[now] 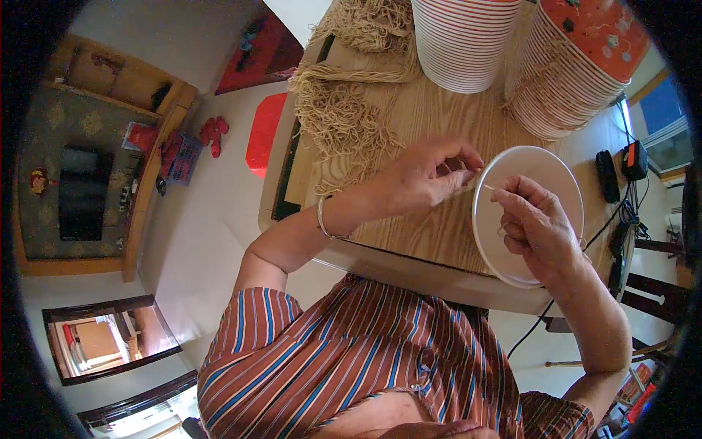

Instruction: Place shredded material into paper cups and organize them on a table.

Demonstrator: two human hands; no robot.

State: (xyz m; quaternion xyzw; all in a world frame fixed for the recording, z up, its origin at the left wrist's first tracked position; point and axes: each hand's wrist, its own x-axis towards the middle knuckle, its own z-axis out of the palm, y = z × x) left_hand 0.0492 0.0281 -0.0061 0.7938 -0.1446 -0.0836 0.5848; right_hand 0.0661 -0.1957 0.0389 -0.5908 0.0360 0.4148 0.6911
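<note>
A white round tub (528, 272) with a raised rim stands near the front right of the table, its open side facing up. My right hand (537, 230) is over its inside, the fingers closed in a pinch. A short pale end of string (488, 187) sticks out from between thumb and forefinger. Just left of the rim is my left hand (431, 175), with a bangle on its wrist. Its thumb and fingertips are drawn close together; whatever they hold is too small to make out. Tangled beige string (344, 121) lies left of that hand.
Behind are a tall stack of nested white tubs (468, 47) and a tilted stack with a red-orange inside (596, 36), strings hanging from it. Black adapters and cables (635, 161) lie along the table's right edge. A red stool (265, 135) stands beyond the left edge.
</note>
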